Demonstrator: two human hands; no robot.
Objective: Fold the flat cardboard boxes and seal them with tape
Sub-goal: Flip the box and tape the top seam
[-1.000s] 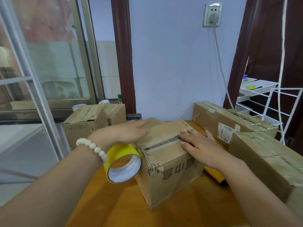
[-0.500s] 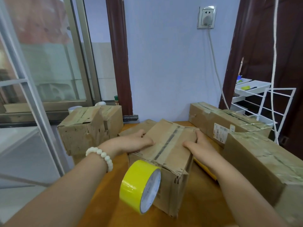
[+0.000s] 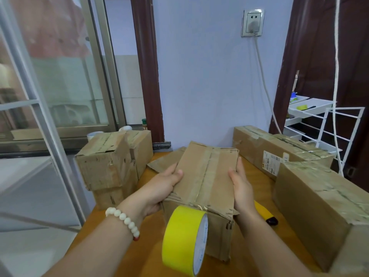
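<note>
Gripping one taped box (image 3: 207, 176) over the bench (image 3: 149, 246), left hand (image 3: 165, 184) and right hand (image 3: 241, 186) curl fingers (image 3: 238, 166) round its sides. One yellow tape roll (image 3: 183, 236) hangs at its near end, and two sealed boxes (image 3: 279, 154) (image 3: 323, 212) sit right of it.

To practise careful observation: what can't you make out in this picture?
Head view:
- Yellow tool: mostly hidden behind the right hand.
- Left hand: fingers hidden under the box.
- Label on the long box: print too small.
- Tape roll: link to the box unclear.
</note>
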